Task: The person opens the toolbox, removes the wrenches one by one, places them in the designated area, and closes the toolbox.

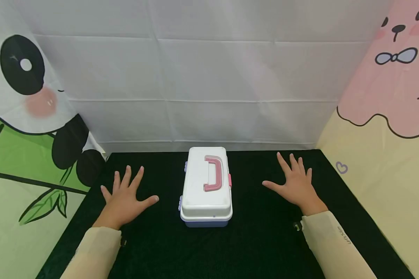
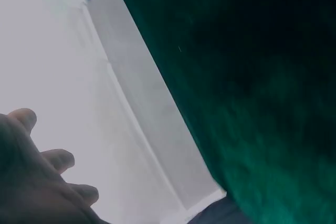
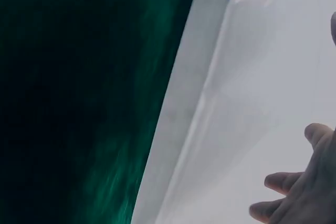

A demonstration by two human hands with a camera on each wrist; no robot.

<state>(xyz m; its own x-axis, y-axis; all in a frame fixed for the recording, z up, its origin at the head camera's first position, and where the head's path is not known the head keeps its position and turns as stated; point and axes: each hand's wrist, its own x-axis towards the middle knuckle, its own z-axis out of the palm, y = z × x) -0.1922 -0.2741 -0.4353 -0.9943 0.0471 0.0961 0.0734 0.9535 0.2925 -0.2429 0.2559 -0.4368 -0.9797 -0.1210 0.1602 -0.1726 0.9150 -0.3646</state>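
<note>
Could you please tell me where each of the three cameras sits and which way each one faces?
Head: worn on the head, looking forward and down at the white box on the black cloth; the left hand, right hand and both sleeves show.
Left wrist: at the left wrist, facing past the fingers toward the white backdrop.
Right wrist: at the right wrist, facing past the fingers toward the same backdrop.
Both wrist views share the black cloth's edge and the backdrop.

Small dark print on right sleeve point(image 1: 344, 235) (too small to read).
</note>
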